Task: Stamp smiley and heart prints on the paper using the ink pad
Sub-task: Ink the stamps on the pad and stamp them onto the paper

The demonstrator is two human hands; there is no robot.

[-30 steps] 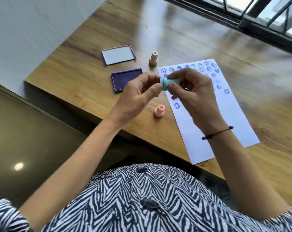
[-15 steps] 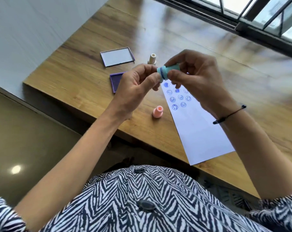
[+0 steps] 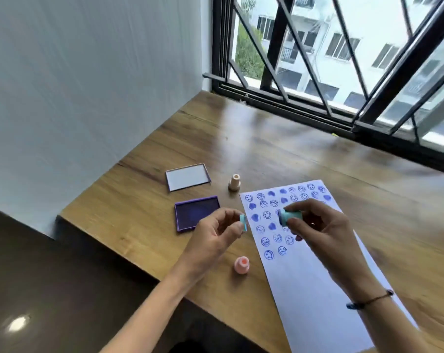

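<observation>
The 2 hands have parted: left hand (image 3: 217, 231) pinches the teal cap (image 3: 243, 222), right hand (image 3: 317, 226) grips the teal stamp (image 3: 289, 216) above the paper (image 3: 312, 289), near the table (image 3: 144, 207) edge.

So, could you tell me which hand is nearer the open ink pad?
Left. The left hand hovers beside the ink pad; the right hand is over the paper.

Wooden table (image 3: 279, 149), glossy, set into a corner. Pale wall (image 3: 88, 85) along its left edge. Black-barred window (image 3: 343, 72) at the far edge, white apartment block (image 3: 348, 29) and green tree (image 3: 249, 52) beyond. Dark floor (image 3: 50, 289) below left.
</observation>
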